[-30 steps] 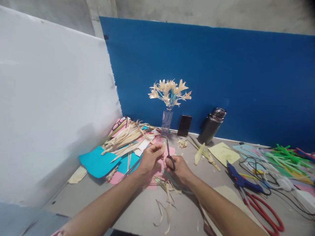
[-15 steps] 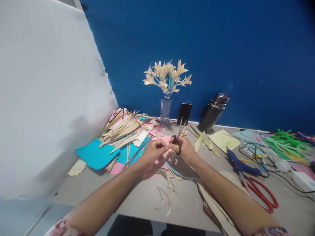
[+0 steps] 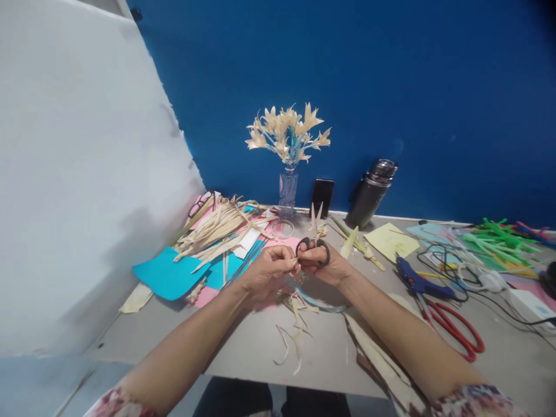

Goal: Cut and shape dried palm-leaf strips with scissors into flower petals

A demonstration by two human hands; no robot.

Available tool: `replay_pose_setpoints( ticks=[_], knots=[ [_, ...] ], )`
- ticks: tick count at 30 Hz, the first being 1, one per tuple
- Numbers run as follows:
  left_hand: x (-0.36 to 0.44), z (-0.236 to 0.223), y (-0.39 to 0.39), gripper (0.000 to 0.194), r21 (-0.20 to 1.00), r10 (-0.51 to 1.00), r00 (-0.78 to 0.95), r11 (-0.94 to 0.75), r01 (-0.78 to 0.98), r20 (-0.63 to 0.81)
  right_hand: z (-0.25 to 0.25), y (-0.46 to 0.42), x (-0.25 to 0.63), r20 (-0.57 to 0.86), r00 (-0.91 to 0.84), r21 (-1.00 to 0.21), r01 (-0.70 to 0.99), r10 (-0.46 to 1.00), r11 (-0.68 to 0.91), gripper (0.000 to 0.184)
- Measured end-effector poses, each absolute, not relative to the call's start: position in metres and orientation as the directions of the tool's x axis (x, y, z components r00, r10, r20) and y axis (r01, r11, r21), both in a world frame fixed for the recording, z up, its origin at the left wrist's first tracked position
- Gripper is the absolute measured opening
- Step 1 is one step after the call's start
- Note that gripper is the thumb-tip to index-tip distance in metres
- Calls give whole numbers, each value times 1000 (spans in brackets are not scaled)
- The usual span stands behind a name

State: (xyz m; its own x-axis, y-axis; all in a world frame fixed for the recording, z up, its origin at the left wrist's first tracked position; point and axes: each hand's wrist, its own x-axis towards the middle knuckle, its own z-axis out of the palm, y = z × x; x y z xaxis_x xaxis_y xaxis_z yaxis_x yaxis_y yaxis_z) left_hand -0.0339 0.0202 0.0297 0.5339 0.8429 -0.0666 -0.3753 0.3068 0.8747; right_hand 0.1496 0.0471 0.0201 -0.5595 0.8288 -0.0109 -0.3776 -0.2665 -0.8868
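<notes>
"What takes up the most room?"
"The blue board (image 3: pixel 369 81), across the top and upper right of the frame. Then the white board (image 3: pixel 78 145) down the left side, and the grey table (image 3: pixel 252 353) along the lower half."

"And the arms?"
"They rise from the lower left and lower right, the left forearm (image 3: pixel 195 341) and the right forearm (image 3: pixel 386 324) slanting inward towards the centre. Above them, at upper centre, I see a bunch of pale flowers (image 3: pixel 286 124) in a clear bottle (image 3: pixel 287 191)."

"How are the hands set?"
"Close together, fingertips almost meeting. The left hand (image 3: pixel 271 269) has its fingers curled and its thumb near the forefinger; I can't tell whether anything small is pinched there. The right hand (image 3: pixel 328 263) is wrapped firmly round black-handled scissors (image 3: pixel 315 231)."

"Where are those, exactly?"
"Just right of the frame's centre. The blades point up, slightly parted, and the handle loops sit at the right hand's fingers."

"Anything smaller?"
"A black phone (image 3: pixel 324 192) behind the blades, and a pale ring (image 3: pixel 282 237) on the table, near the left hand."
</notes>
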Motion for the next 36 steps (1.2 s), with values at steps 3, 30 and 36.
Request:
replay_pose_setpoints(
  ticks=[3, 30, 36],
  knots=[
    [-35, 33, 20, 30, 874, 859, 510, 289, -391, -55, 21, 48, 150, 12, -515, -897, -385, 857, -219, 29],
    [-35, 31, 19, 29, 869, 811, 570, 370, -329, -129, 19, 41, 143, 8, -452, -926, -339, 892, -164, 30],
    [-36, 29, 21, 32, 806, 815, 579, 367, -465, -37, 23, 44, 144, 25, -459, -913, -372, 888, -167, 28]
  ],
)
